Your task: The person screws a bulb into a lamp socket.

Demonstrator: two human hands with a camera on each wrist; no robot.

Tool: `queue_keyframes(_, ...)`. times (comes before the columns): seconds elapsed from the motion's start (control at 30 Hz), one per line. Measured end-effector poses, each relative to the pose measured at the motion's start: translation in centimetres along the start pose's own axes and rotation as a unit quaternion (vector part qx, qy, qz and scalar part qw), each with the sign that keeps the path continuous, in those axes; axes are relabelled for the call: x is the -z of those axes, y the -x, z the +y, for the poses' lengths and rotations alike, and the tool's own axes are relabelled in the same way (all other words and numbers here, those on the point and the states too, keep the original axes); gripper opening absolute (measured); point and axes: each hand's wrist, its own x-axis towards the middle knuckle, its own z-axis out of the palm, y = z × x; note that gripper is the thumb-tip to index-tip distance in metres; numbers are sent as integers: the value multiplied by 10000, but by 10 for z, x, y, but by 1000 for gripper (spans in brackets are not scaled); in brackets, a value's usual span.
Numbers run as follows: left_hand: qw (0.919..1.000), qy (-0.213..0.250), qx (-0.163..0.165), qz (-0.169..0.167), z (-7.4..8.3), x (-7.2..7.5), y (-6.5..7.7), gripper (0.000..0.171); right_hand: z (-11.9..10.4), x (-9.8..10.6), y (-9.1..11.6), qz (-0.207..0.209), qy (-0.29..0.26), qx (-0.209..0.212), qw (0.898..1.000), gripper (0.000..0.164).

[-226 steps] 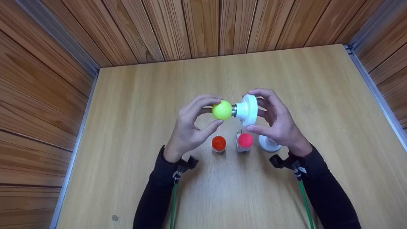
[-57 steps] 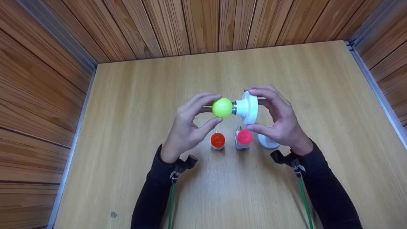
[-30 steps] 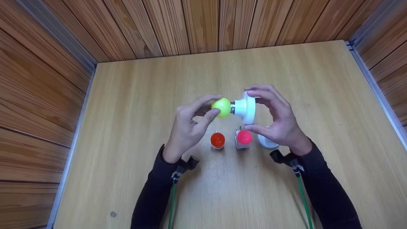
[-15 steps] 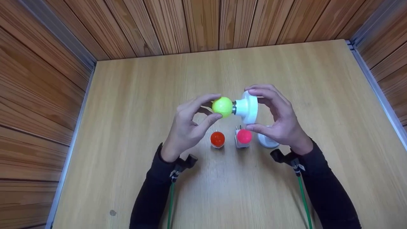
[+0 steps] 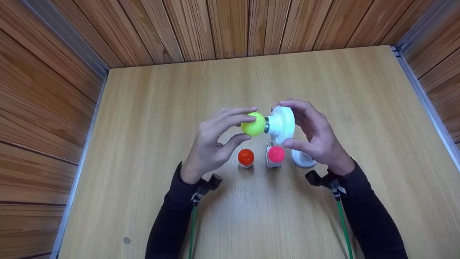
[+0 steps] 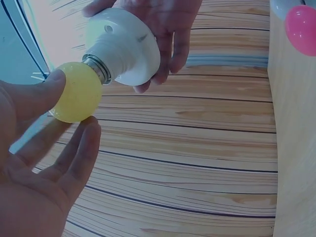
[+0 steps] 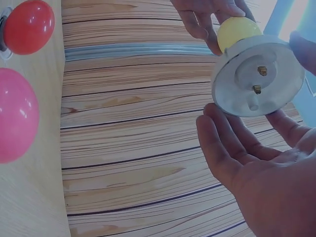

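My left hand pinches a yellow-green round light bulb between thumb and fingers, well above the table. The bulb's metal base reaches into the neck of a white lamp holder, a narrow band of metal still showing. With thumb and fingers at its rim, my right hand holds the holder sideways, its neck toward the bulb. In the right wrist view the holder's flat back shows two brass-coloured screws.
On the wooden table below stand a red bulb and a pink bulb, each on a white base with prongs. A round white base lies partly under my right hand. Wood-panelled walls enclose the back and sides.
My left fingers have shifted their hold on the bulb, the index finger now lying over its upper side. The holder has turned slightly and moved a little right and nearer with the bulb.
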Motion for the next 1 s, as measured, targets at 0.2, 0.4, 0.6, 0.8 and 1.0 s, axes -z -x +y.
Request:
queue_keyframes(0.2,9998,11,-172,-30,0,0,-1,35,0,0,1,-75,-190,-175,9996,66)
queue_keyframes(0.4,9998,165,50,25,1,0,-1,46,-1,-1,0,31,-210,-100,9997,66)
queue_keyframes(0.6,9985,282,447,127,0,0,0,47,-3,-1,0,161,-93,72,9998,68)
queue_keyframes(0.8,9965,181,786,235,0,0,1,43,-3,-4,1,450,72,332,9984,72)
queue_keyframes(1.0,9930,346,927,641,0,-4,2,35,1,-8,-2,610,184,795,9948,75)
